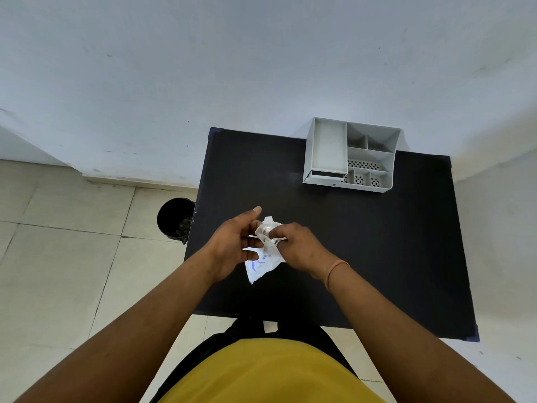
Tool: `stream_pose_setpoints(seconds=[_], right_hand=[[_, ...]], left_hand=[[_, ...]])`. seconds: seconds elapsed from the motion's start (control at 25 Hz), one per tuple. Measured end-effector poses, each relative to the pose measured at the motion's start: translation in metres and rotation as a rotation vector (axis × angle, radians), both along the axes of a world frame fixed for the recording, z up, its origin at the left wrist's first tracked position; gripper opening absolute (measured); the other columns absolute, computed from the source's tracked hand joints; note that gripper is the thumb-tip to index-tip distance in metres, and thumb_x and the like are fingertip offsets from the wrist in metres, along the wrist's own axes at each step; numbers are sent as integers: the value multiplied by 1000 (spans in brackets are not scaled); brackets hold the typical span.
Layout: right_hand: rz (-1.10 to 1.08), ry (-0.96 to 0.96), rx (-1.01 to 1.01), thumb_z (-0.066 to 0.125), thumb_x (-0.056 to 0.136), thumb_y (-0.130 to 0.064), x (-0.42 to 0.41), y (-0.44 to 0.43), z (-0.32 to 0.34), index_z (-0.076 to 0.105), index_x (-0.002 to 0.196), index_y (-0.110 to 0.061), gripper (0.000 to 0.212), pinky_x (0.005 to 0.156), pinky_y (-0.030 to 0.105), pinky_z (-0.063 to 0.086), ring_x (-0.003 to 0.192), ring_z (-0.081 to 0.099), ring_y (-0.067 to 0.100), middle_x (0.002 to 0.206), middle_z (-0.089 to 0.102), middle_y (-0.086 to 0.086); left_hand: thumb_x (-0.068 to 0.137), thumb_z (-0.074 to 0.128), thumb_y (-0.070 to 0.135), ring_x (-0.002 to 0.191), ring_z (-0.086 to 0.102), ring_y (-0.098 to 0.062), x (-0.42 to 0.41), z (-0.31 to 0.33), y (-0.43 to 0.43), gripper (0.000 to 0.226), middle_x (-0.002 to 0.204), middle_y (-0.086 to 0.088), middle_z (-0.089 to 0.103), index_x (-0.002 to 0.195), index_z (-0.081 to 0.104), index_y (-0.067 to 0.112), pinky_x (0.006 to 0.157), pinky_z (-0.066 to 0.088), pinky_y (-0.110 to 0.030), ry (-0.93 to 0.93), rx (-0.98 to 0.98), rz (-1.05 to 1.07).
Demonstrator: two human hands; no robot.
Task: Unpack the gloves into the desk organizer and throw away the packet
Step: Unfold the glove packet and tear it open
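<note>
Both hands meet above the near middle of the dark table [334, 242]. The left hand [229, 245] and the right hand [299, 248] each pinch the white packet [263, 264], which hangs between them with blue print on its lower part. Its upper end is crumpled and partly covered by fingers, so whether the translucent bit there is a glove or torn wrapper cannot be told. The grey desk organizer [353, 155] stands at the far right of the table, well apart. A black bin [174, 218] sits on the floor beside the table's left edge, partly cut off by it.
</note>
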State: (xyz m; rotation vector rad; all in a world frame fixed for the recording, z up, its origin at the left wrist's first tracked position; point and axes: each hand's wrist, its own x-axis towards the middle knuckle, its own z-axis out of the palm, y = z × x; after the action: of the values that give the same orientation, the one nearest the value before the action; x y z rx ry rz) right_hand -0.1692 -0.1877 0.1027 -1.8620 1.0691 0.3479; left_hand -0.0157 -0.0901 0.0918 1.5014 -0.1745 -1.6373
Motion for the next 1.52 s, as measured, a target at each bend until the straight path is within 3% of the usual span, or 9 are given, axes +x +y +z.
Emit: stream_pose_setpoints(seconds=[0.12, 0.24, 0.32, 0.48, 0.68, 0.84, 1.08, 1.24, 1.52], right_hand=[[80, -32, 2, 65, 96, -2, -3, 5, 6, 61, 140, -15, 46, 103, 27, 51, 114, 61, 13, 125, 59, -7], [57, -73, -7, 77, 88, -7, -11, 9, 1, 48, 155, -24, 75, 111, 42, 54, 131, 62, 22, 147, 58, 1], [53, -43, -45, 81, 88, -11, -14, 9, 5, 40, 160, -23, 84, 109, 34, 53, 132, 60, 21, 154, 52, 2], [-81, -168, 98, 81, 84, -13, -24, 7, 25, 43, 157, -35, 85, 94, 32, 62, 112, 69, 15, 139, 62, 0], [-450, -553, 478, 59, 102, 1, -39, 9, 67, 71, 131, -15, 35, 91, 45, 65, 111, 76, 29, 128, 76, 11], [-632, -651, 671, 47, 94, -5, -44, 4, 67, 65, 134, 4, 44, 87, 49, 62, 115, 73, 40, 131, 73, 24], [-606, -753, 635, 49, 94, -21, -50, 1, 76, 64, 135, 2, 49, 99, 54, 54, 111, 71, 37, 128, 73, 26], [-567, -754, 558, 59, 104, -19, -47, -5, 87, 72, 121, 2, 30, 95, 46, 61, 110, 73, 33, 121, 77, 20], [-760, -708, 407, 61, 105, -22, -44, -15, 86, 80, 106, -7, 25, 87, 45, 64, 91, 77, 31, 103, 82, 14]], left_hand=[[99, 66, 42, 72, 63, -18, 1, 6, 0, 34, 83, -3, 70, 78, 68, 15, 67, 50, -35, 91, -29, 74], [98, 70, 37, 72, 64, -17, 2, 4, 2, 26, 87, -5, 70, 84, 70, 14, 67, 51, -36, 45, -50, 95], [96, 72, 37, 80, 65, -21, 3, -6, 6, 24, 95, -9, 70, 92, 72, 14, 70, 55, -37, -91, -6, 175], [86, 79, 53, 117, 68, -29, 13, -28, 24, 52, 121, -3, 75, 123, 69, 19, 105, 54, -54, -191, 92, 206], [75, 90, 47, 113, 75, -35, 30, -26, 30, 69, 132, -21, 74, 131, 73, 11, 102, 59, -53, 141, -26, 28], [84, 79, 16, 100, 79, -34, 35, -13, 20, 42, 133, -26, 73, 125, 76, 9, 77, 67, -44, 151, -93, 52], [83, 67, -1, 113, 75, -41, 39, -13, 27, 57, 140, -25, 69, 139, 68, 9, 90, 64, -52, 369, -152, 98], [61, 100, 17, 107, 77, -41, 33, -10, 29, 74, 129, -22, 75, 130, 75, 12, 87, 65, -54, 526, -184, 93], [92, 68, 1, 110, 77, -40, 36, -4, 22, 36, 134, -19, 75, 118, 83, 20, 82, 66, -50, 330, -159, 139]])
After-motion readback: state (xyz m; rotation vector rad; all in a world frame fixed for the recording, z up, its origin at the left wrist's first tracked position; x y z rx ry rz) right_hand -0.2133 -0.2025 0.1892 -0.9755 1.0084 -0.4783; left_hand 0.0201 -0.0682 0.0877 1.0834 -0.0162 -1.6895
